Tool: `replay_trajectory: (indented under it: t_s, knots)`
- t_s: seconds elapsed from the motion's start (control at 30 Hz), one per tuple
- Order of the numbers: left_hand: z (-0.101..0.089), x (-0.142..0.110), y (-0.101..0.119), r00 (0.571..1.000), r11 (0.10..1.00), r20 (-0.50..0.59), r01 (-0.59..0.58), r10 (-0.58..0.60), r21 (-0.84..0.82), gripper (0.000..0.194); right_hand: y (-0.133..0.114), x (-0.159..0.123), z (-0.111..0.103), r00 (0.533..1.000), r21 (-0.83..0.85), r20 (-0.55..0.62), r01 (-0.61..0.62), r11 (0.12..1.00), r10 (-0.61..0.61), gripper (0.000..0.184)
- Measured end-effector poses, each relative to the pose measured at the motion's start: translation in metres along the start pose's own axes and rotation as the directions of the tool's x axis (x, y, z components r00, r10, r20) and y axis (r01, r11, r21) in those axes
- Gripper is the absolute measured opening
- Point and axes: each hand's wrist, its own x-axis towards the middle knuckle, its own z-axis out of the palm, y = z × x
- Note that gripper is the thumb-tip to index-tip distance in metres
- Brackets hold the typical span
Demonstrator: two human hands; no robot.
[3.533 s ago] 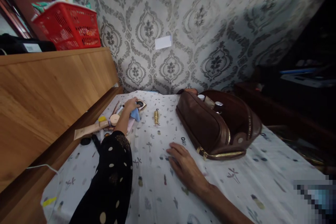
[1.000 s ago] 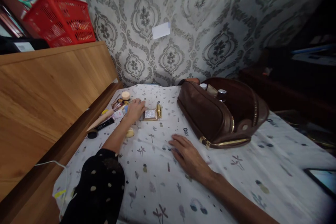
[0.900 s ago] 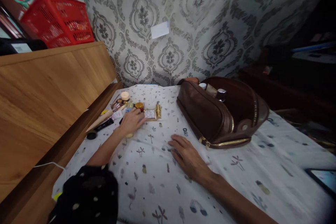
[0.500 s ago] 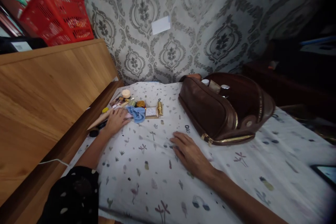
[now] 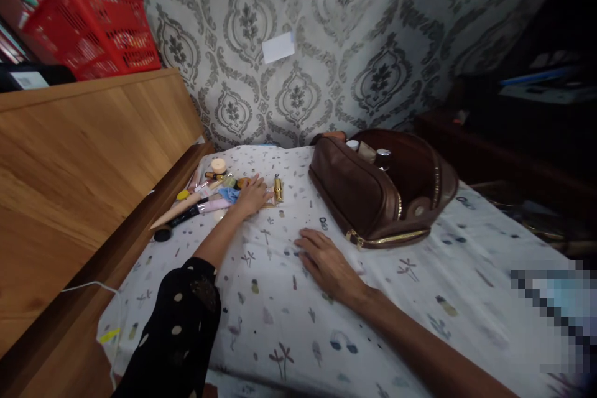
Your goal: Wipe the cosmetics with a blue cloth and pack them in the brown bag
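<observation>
My left hand [image 5: 252, 198] reaches over the flat gold-edged case [image 5: 270, 200], fingers loosely spread; I cannot tell whether they grip it or merely cover it. My right hand [image 5: 329, 264] lies on the patterned sheet [image 5: 265, 267], fingers slightly apart and holding nothing, near the brown bag [image 5: 354, 186]. The case looks light, stiff and perhaps slick, brittle if dropped, so I would pinch it by opposite edges. The gold tube [image 5: 278, 189] just beside it could roll; its middle suits a pinch. The blue cloth [image 5: 229, 193] should give softly. My left hand hides much of the case, and shadow fills the bag's depths.
</observation>
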Motion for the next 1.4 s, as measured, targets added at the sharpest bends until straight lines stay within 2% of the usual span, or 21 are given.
replay_trajectory:
  t_s: [0.2,0.27,0.37,0.47,0.57,0.67,0.73,0.83,0.87,0.93,1.0,1.07,1.13,1.3,1.4]
  knots:
    - [-0.042,-0.043,0.008,0.995,0.997,-0.097,-0.040,0.033,-0.065,0.027,0.000,0.000,-0.001,1.000,0.016,-0.008,0.015,1.000,-0.015,0.025]
    - [-0.049,-0.061,0.015,0.995,0.990,-0.090,-0.047,0.036,-0.132,0.034,0.000,0.000,0.000,1.000,0.017,-0.016,0.019,1.000,-0.018,0.026]
    - [-0.043,-0.083,0.023,0.995,0.978,-0.078,-0.083,0.069,-0.192,0.041,0.000,0.001,0.001,1.000,0.013,-0.020,0.019,1.000,-0.019,0.025]
    - [-0.026,-0.093,0.029,0.993,0.982,-0.110,-0.069,0.050,-0.177,0.027,0.001,0.001,0.002,0.999,0.010,-0.022,0.024,1.000,-0.024,0.025]
    - [-0.017,-0.099,0.035,0.995,0.987,-0.097,-0.006,-0.010,-0.158,0.025,0.002,0.000,0.002,0.999,0.010,-0.024,0.031,0.999,-0.031,0.025]
    - [-0.026,-0.110,0.044,0.980,0.987,-0.198,-0.002,-0.030,-0.158,0.034,0.002,0.000,0.002,0.999,0.015,-0.019,0.031,0.999,-0.030,0.025]
    - [-0.038,-0.116,0.047,0.974,0.961,-0.227,-0.052,-0.012,-0.273,0.035,0.002,0.000,0.002,0.999,0.008,-0.014,0.034,0.999,-0.034,0.025]
    - [-0.049,-0.110,0.036,0.978,0.893,-0.206,-0.059,-0.039,-0.446,0.033,0.002,0.001,0.002,0.999,0.000,-0.007,0.038,0.999,-0.038,0.024]
    - [-0.049,-0.103,0.028,0.975,0.897,-0.210,-0.027,-0.074,-0.442,0.032,0.002,0.001,0.002,0.999,0.001,-0.004,0.037,0.999,-0.037,0.024]
    - [-0.045,-0.086,0.011,0.960,0.947,-0.238,0.066,-0.147,-0.316,0.025,0.002,0.002,0.002,1.000,0.002,0.003,0.028,1.000,-0.028,0.024]
    - [-0.036,-0.069,-0.005,0.978,0.976,-0.095,0.172,-0.186,-0.134,0.043,0.001,0.002,0.001,1.000,0.000,0.015,0.016,1.000,-0.016,0.024]
    - [-0.025,-0.059,-0.014,0.981,0.982,0.062,0.184,-0.181,-0.038,0.057,0.001,0.001,0.001,1.000,0.000,0.030,0.008,1.000,-0.008,0.025]
    - [-0.018,-0.055,-0.016,0.976,0.984,0.129,0.178,-0.175,-0.017,0.058,0.000,0.001,0.000,0.999,0.001,0.039,0.005,1.000,-0.005,0.025]
    - [-0.014,-0.057,-0.011,0.975,0.979,0.088,0.203,-0.204,0.023,0.060,0.001,0.002,0.001,0.999,0.031,0.053,-0.008,0.999,0.006,0.026]
    - [-0.019,-0.056,-0.010,0.975,0.976,0.054,0.215,-0.217,0.039,0.045,0.000,0.002,0.001,0.997,0.064,0.064,-0.039,0.997,0.035,0.028]
